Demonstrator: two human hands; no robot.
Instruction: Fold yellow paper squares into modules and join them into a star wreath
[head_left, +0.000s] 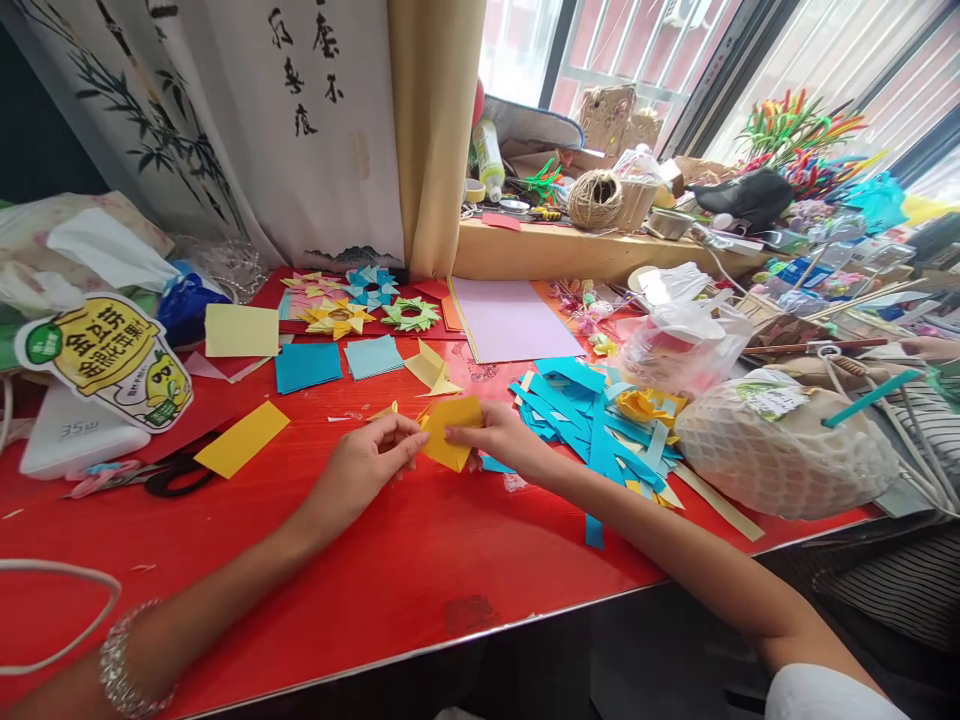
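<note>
Yellow folded paper (454, 445), pinched by left grip (382, 450) and right grip (496, 436) inside the desk's (322, 610) front edge, is best creased squarely.

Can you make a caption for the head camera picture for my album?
Left hand and right hand hold yellow paper over a red table, with four star-shaped paper rings beyond.
</note>
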